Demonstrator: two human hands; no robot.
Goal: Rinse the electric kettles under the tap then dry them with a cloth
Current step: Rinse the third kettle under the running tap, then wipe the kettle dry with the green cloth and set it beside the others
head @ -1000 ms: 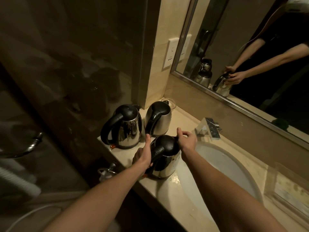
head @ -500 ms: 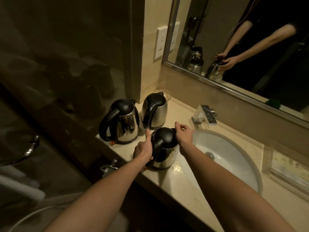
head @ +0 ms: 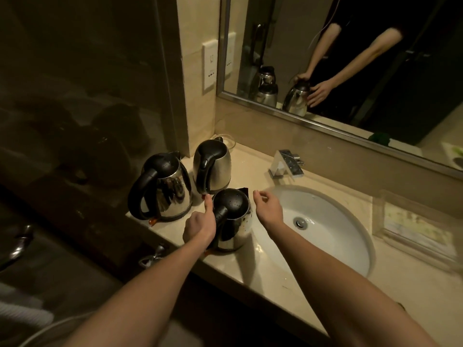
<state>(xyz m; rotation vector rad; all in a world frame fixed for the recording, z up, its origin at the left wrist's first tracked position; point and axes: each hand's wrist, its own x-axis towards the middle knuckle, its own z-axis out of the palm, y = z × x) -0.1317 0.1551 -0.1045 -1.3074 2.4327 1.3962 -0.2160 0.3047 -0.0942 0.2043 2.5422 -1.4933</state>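
Bathroom table [head: 250, 269], beige stone: nearest kettle [head: 238, 230] stands just beside the sink [head: 325, 196]; your left hand [head: 200, 226] grips its handle [head: 221, 216], thumb raised. Your right hand [head: 269, 209] hovers near its lid [head: 231, 201], fingers loosely curled, holding nothing.

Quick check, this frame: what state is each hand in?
Left hand: holding the near kettle by its handle, thumb up.
Right hand: open, fingers loosely curled, holding nothing.
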